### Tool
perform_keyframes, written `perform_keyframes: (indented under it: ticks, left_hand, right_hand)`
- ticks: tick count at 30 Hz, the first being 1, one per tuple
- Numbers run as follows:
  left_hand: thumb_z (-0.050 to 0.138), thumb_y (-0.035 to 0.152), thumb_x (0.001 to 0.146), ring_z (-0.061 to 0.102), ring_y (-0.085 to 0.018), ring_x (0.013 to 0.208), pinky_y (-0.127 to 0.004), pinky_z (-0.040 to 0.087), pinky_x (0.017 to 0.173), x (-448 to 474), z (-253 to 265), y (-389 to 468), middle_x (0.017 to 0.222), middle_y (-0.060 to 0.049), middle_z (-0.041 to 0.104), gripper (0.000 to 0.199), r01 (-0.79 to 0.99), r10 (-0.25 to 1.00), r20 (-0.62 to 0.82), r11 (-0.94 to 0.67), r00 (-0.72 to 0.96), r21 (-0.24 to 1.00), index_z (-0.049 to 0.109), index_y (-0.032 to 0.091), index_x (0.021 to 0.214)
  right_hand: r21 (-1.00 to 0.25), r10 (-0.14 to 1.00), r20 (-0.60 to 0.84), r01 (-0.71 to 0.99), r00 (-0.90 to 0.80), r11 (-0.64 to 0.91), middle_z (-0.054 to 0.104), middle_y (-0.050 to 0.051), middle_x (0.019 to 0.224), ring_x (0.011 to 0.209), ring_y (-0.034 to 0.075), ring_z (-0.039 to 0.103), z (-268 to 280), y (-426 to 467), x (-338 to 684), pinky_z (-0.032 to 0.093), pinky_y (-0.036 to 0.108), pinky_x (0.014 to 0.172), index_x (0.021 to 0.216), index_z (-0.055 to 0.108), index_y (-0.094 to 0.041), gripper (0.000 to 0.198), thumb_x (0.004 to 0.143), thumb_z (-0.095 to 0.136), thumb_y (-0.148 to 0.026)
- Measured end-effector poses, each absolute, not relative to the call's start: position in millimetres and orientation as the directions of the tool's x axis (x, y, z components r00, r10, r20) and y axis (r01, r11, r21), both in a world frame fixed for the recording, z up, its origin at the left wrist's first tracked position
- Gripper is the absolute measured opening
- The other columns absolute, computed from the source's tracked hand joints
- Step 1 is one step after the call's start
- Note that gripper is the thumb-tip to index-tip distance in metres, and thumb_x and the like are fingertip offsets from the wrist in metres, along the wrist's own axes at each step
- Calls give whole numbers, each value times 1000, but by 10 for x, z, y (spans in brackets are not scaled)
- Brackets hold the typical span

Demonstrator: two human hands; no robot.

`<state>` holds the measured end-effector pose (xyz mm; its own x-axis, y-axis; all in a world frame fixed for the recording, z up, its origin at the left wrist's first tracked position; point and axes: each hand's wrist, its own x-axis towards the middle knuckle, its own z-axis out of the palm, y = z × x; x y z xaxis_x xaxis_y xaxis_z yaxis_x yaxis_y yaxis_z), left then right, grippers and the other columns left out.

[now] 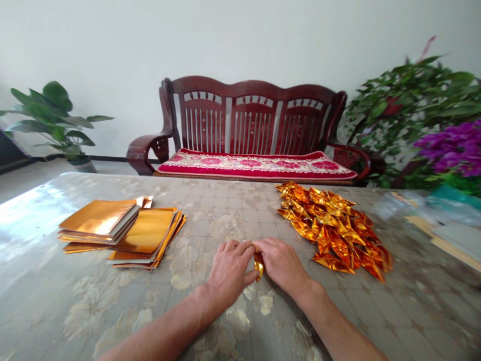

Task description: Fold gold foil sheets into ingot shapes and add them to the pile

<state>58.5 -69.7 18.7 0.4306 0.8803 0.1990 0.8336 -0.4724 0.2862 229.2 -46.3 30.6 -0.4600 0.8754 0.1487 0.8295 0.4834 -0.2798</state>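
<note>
Gold foil (258,264), one small piece, pinched between left hand (231,268) and right hand (280,260). Both grips narrow, fingers bunched, tips nearly meeting at its top; left thumb near its lower end. Visible part: narrow, upright strip, shiny, creased, curved, bright highlights; rest hidden by fingers, so full shape can't be told. It's at or just above the table (225,215), contact unclear. Right of grip, slightly beyond: pile (334,225) of folded pieces, orange-gold, pointed ends, sharp creases, heaped loosely. Left of grip: sheets (145,230), flat, gold-faced, some grey, in two overlapping stacks. Far right: clear bags (402,203). Straight beyond grip: dark red bench (251,90), red floral mat (255,163) on its seat.
</note>
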Motion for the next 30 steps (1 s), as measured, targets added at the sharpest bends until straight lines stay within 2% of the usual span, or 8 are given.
perform_keyframes:
  ticks: [7, 13, 20, 25, 30]
  left_hand:
    - [70, 41, 84, 56, -25, 109, -41, 45, 90, 579, 152, -699, 130, 2, 63, 42, 837, 877, 217, -475, 428, 272, 58, 30, 123]
    - [70, 41, 84, 55, -25, 111, -41, 45, 91, 583, 153, -694, 131, 1, 63, 43, 839, 882, 216, -466, 418, 282, 57, 29, 124]
    - [71, 40, 83, 55, -25, 110, -41, 44, 93, 577, 175, -701, 130, 3, 63, 44, 833, 886, 207, -462, 415, 304, 58, 31, 124]
    - [71, 39, 83, 55, -25, 110, -41, 44, 93, 574, 180, -704, 131, 3, 63, 42, 832, 885, 207, -463, 417, 304, 59, 32, 123]
    - [69, 40, 85, 56, -25, 110, -41, 44, 92, 573, 184, -712, 131, 1, 63, 39, 835, 884, 208, -465, 418, 295, 60, 31, 121]
  right_hand:
    - [-184, 955, 48, 937, -293, 297, 65, 1, 84, 78, 15, 61, 332, -399, 2390, 33, 27, 66, 77, 64, -21, 15, 85, 54, -15]
    - [-139, 958, 23, 948, -285, 285, 67, 2, 83, 78, 16, 62, 320, -403, 2400, 30, 28, 63, 79, 64, -22, 16, 88, 51, -18]
    - [-10, 927, 15, 927, -375, 375, 65, 4, 94, 80, 17, 64, 414, -486, 2338, 32, 29, 61, 89, 63, -21, 18, 93, 46, -16]
    - [-89, 909, 44, 904, -415, 417, 65, 3, 91, 89, 18, 63, 442, -478, 2353, 36, 27, 68, 88, 64, -21, 21, 92, 46, -13]
    - [-167, 888, 17, 875, -459, 455, 65, 3, 84, 88, 17, 62, 461, -462, 2379, 38, 25, 72, 81, 68, -21, 27, 90, 46, -10]
